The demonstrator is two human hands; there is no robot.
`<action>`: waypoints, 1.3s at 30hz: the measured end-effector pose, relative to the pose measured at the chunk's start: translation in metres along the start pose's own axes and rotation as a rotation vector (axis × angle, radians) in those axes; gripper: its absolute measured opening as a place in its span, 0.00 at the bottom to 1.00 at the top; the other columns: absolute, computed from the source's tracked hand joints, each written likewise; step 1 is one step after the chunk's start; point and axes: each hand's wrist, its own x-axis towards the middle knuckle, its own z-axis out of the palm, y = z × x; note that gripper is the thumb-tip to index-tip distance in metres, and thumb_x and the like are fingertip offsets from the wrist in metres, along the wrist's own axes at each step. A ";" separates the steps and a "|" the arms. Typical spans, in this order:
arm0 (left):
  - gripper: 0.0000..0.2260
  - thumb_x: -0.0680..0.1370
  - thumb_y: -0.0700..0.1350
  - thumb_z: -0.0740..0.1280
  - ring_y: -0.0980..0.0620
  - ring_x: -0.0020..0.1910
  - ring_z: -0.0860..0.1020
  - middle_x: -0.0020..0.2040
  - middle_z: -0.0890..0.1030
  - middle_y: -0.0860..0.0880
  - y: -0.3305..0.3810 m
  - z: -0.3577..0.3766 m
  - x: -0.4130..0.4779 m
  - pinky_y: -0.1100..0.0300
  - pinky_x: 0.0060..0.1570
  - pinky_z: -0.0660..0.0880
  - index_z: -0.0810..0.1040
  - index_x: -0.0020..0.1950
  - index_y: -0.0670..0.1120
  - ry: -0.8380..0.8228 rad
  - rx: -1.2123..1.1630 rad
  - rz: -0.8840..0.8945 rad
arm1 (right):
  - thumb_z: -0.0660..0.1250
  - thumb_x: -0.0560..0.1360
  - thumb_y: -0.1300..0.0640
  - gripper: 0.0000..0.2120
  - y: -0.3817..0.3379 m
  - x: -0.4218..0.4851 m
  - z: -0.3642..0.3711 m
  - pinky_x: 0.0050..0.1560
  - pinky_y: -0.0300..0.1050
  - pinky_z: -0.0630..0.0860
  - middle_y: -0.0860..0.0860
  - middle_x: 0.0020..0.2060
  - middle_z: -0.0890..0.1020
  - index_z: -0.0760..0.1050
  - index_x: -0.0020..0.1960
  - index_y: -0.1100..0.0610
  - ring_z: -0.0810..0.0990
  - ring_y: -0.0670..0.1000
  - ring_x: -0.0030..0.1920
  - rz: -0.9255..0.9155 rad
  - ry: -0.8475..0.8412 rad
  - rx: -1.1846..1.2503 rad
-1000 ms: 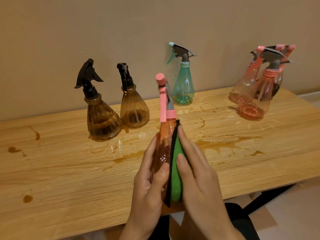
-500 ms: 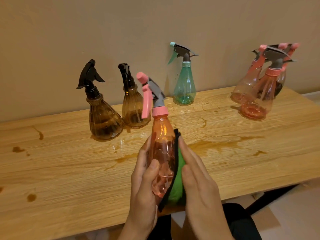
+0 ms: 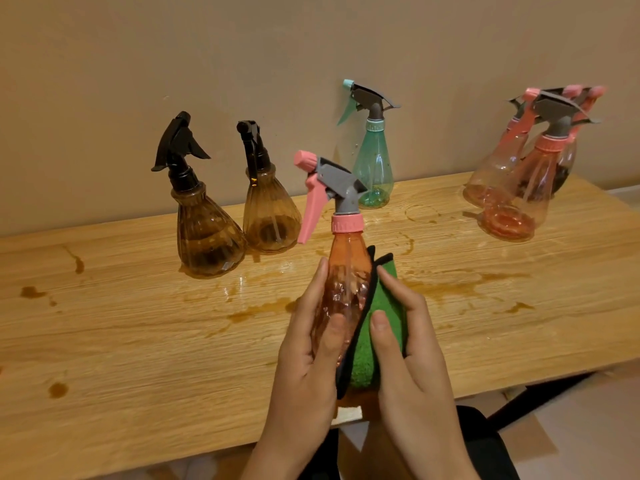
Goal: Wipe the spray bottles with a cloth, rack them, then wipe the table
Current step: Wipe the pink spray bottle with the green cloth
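Pink plastic is under work now: I hold the pink bottle [image 3: 341,289] upright above the near edge of the table [image 3: 138,341], so I judge the task is in its first part. Two brown bottles [image 3: 207,233], one green bottle [image 3: 374,168] and the other pink bottles [image 3: 512,199] at the far right stand on the table near the wall; I cannot tell which of them are already wiped. No rack is in view, so racking seems not done; brown stains [image 3: 256,311] and wet marks lie on the wood, so the table wipe is left for later.

My left hand [image 3: 308,362] grips the bottle body from the left, thumb on the front; my right hand [image 3: 412,358] clasps the green cloth [image 3: 377,323] against the bottle's right side, thumb over it; the bottle sits between both hands, touching the left one directly.
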 end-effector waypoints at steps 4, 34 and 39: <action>0.26 0.74 0.62 0.71 0.56 0.72 0.75 0.73 0.75 0.61 0.001 -0.005 0.001 0.54 0.68 0.76 0.71 0.72 0.71 0.028 -0.116 -0.002 | 0.60 0.82 0.41 0.22 0.002 -0.007 0.005 0.65 0.23 0.64 0.31 0.76 0.61 0.61 0.74 0.26 0.60 0.31 0.74 -0.157 -0.055 -0.229; 0.24 0.76 0.56 0.66 0.59 0.72 0.74 0.72 0.76 0.62 0.006 -0.002 -0.002 0.67 0.63 0.74 0.72 0.72 0.67 -0.017 -0.091 0.056 | 0.53 0.85 0.45 0.24 -0.010 0.021 -0.004 0.58 0.26 0.70 0.21 0.63 0.68 0.52 0.77 0.26 0.71 0.30 0.64 -0.160 -0.130 -0.245; 0.23 0.76 0.57 0.66 0.53 0.71 0.76 0.72 0.77 0.58 0.005 -0.003 -0.002 0.61 0.63 0.77 0.73 0.72 0.67 0.077 -0.157 0.055 | 0.48 0.85 0.41 0.23 -0.001 -0.004 0.002 0.69 0.46 0.74 0.44 0.79 0.59 0.52 0.78 0.29 0.65 0.45 0.76 -0.319 -0.166 -0.481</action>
